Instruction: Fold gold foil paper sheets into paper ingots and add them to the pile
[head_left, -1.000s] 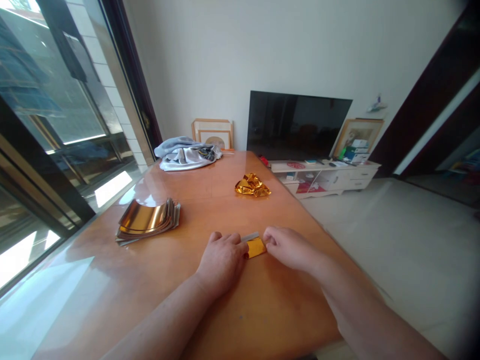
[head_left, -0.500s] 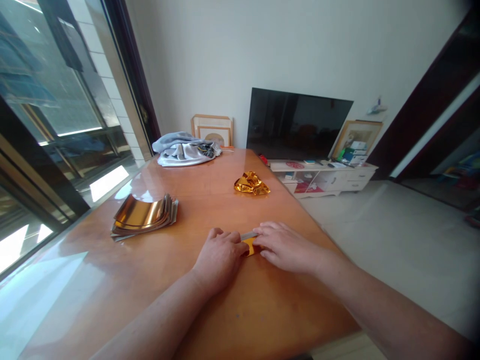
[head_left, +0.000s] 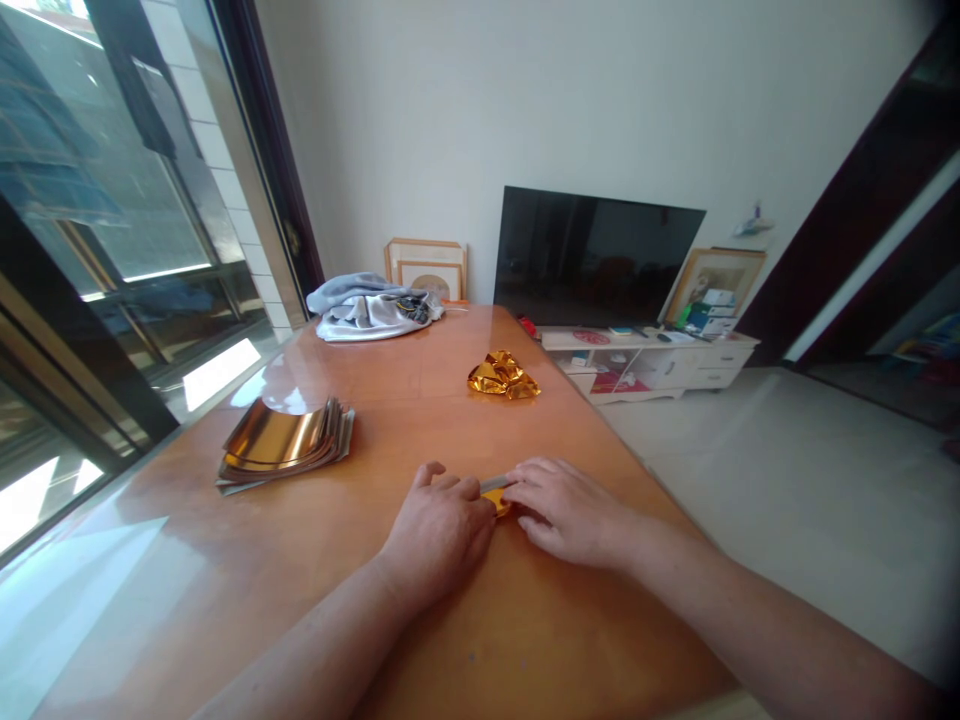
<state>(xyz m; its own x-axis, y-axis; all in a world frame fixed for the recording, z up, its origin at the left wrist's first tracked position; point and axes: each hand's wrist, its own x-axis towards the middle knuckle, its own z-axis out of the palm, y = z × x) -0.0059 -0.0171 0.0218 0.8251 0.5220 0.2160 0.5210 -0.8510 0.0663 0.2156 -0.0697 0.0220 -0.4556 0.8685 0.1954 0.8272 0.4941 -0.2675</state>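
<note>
Both hands are on the desk near its near end, and the left hand (head_left: pixel 439 530) and right hand (head_left: pixel 566 510) now sit closer together, almost meeting. Main change: the folded gold foil strip (head_left: pixel 499 507) showed a wider yellow patch a second ago, now only a small bit shows between the hands, with a silver-coloured edge (head_left: pixel 494 485) along its far side. The strip lies flat on the desk, in the near half and nearer the right edge than the window side. Left hand is curled, fingers bent down at the strip's left end. Right hand comes in from the right, fingers curved over the other end. Can't tell if either is actually pinching or just pressing, fingers hide it. Further up the desk: stack of gold foil sheets (head_left: pixel 281 445) with curled-up top sheets, left of the hands and well apart; crumpled gold foil (head_left: pixel 502 377) straight ahead; grey cloth bundle (head_left: pixel 375 320) at the far left corner. Behind the desk, a black TV (head_left: pixel 592 255) on a white cabinet (head_left: pixel 645 365)
</note>
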